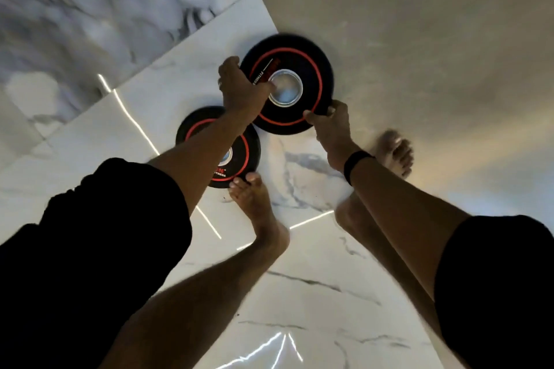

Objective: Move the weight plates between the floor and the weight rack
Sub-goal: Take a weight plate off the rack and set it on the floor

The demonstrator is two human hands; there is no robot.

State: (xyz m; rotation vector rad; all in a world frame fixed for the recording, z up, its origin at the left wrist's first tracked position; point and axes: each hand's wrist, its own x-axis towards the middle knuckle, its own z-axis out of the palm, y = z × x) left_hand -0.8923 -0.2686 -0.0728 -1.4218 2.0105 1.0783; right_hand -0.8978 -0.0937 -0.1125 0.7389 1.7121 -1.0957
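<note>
white marble floor (pixel 314 249) here, second weight plate (pixel 239 156) lying flat just below-left of the gripped one, bare foot (pixel 257 204) touching its edge

Hidden, blurred and cut off

The left arm (pixel 195 159) covers much of the near plate (pixel 239 156), and its lettering is partly hidden. The far plate (pixel 311 69) has a motion-blurred rim and unreadable red print. The right foot (pixel 394 153) is smeared. Both sleeves run off the frame.
</note>
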